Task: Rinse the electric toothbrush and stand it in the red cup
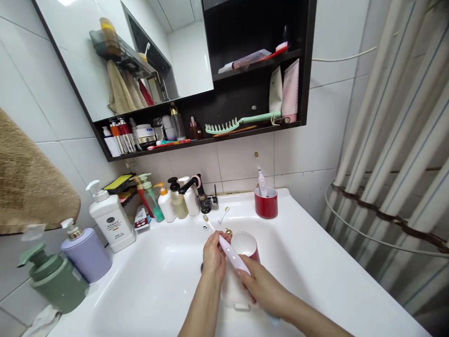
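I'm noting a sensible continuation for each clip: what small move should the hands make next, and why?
Probably a light tug on the brush head with the left hand, to check its seating. The right hand grips the handle, while the left covers the joint, so I can't tell whether the head is fully on.

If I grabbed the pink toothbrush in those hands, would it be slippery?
The pink toothbrush might be slippery, because it looks smooth and shiny. It could roll if pushed, since it looks rounded. Probably stiff: it looks straight.
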The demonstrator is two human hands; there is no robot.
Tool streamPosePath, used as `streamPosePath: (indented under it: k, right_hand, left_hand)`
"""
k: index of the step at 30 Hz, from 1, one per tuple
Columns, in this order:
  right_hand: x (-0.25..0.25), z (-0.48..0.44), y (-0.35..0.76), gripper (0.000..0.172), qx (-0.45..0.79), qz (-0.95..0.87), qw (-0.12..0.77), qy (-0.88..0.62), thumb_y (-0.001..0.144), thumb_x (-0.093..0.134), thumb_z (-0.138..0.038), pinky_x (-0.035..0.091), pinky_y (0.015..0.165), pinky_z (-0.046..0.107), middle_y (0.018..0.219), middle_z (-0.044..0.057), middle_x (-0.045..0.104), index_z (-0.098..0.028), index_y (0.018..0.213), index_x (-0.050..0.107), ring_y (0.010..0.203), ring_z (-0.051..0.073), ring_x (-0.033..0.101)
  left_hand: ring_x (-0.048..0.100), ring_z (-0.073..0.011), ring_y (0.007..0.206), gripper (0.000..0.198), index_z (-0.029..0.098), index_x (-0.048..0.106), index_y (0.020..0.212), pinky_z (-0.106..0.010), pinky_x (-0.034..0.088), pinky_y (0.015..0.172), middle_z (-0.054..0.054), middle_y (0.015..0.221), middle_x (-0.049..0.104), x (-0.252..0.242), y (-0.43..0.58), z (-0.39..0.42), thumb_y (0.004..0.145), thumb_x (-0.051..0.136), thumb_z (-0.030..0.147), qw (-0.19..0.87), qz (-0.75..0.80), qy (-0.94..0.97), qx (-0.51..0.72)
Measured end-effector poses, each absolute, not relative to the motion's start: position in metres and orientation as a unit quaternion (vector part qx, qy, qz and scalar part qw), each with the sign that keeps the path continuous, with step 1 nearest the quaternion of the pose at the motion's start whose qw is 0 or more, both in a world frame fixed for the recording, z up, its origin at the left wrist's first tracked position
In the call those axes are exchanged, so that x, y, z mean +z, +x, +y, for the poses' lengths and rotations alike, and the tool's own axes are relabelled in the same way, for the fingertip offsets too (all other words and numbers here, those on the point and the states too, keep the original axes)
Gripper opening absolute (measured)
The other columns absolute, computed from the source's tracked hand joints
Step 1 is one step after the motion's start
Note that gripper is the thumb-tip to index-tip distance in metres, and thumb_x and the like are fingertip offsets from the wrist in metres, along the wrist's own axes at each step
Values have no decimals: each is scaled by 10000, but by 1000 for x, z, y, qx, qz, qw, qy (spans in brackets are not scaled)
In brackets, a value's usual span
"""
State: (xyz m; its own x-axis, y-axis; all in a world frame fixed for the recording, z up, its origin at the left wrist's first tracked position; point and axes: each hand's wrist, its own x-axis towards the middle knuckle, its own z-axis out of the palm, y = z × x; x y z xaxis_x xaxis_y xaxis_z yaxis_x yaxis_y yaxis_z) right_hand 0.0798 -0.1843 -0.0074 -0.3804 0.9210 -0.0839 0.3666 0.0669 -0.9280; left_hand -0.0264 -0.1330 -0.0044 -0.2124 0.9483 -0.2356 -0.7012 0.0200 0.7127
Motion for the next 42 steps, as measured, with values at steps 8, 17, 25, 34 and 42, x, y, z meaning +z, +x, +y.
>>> streamPosePath:
  k: [8, 17, 25, 34, 42]
  right_hand:
    - [-8, -184, 77, 241, 290, -738, 263, -549, 710, 339, -258, 335, 536, 242, 705, 40, 531, -190, 923, 429, 611, 150, 485]
    - [-8, -186, 75, 303, 390, -705, 300, -510, 714, 352, -270, 346, 543, 231, 677, 24, 498, -187, 998, 413, 596, 128, 468]
    - [-10, -188, 76, 319, 494, -661, 279, -490, 737, 273, -296, 356, 518, 239, 668, 15, 477, -182, 1011, 390, 541, 114, 455]
    - [-11, -188, 71, 274, 573, -602, 269, -486, 747, 244, -299, 327, 415, 203, 590, -18, 404, -152, 902, 416, 411, 63, 364]
    - [-9, -192, 77, 216, 379, -704, 286, -528, 714, 339, -291, 361, 545, 244, 640, 9, 465, -181, 871, 438, 570, 119, 457]
  left_hand:
    - [542, -91, 470, 125, 116, 489, 588, -195, 440, 533, -27, 491, 549, -5, -25, -132, 695, 424, 113, 590, 400, 146, 686]
    - [521, -82, 447, 141, 118, 478, 568, -198, 427, 510, -5, 467, 516, -7, -26, -130, 697, 421, 123, 585, 400, 136, 693]
    - [491, -67, 420, 167, 122, 457, 536, -186, 407, 485, 7, 436, 485, -11, -24, -128, 697, 409, 114, 597, 378, 127, 696]
    - [462, -57, 401, 189, 128, 429, 524, -186, 402, 474, 18, 432, 446, -9, -22, -129, 707, 386, 107, 606, 389, 106, 686]
    - [450, -51, 414, 177, 140, 423, 533, -185, 404, 508, 21, 466, 436, -11, -16, -131, 707, 396, 125, 606, 398, 110, 680]
